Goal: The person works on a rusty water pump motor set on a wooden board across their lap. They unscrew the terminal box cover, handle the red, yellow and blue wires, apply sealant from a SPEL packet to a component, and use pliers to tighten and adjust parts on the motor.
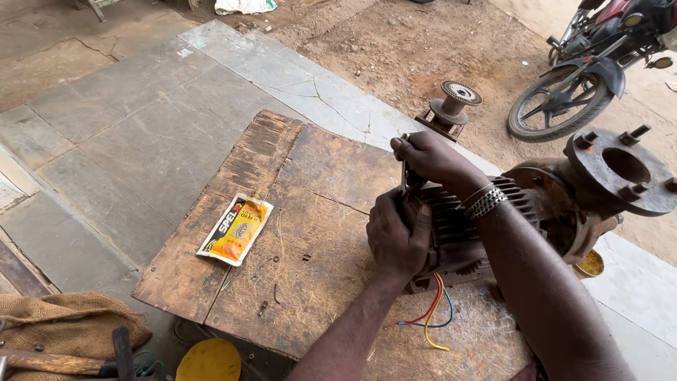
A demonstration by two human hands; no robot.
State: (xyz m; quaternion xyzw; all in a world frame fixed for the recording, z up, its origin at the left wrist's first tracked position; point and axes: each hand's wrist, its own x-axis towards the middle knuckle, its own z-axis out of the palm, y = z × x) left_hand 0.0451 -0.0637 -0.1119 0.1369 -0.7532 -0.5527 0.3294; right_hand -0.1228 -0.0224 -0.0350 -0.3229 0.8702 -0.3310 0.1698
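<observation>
A dark finned electric motor [462, 226] with a rusty pump flange [620, 173] lies on a worn wooden table [296, 212]. My left hand [397, 236] grips the motor's near end face. My right hand [430, 159], with a metal bracelet on the wrist, is closed around a slim metal tool [404, 169] held upright against that end. Red, yellow and blue wires [432, 314] trail from under the motor onto the table.
A yellow-and-white pouch [236, 229] lies on the table's left part. A rusty spindle part [451, 106] stands behind. A motorcycle [592, 63] is parked at top right. Burlap, a hammer [60, 361] and a yellow disc [208, 361] lie at bottom left; a yellow tin [589, 264] sits right.
</observation>
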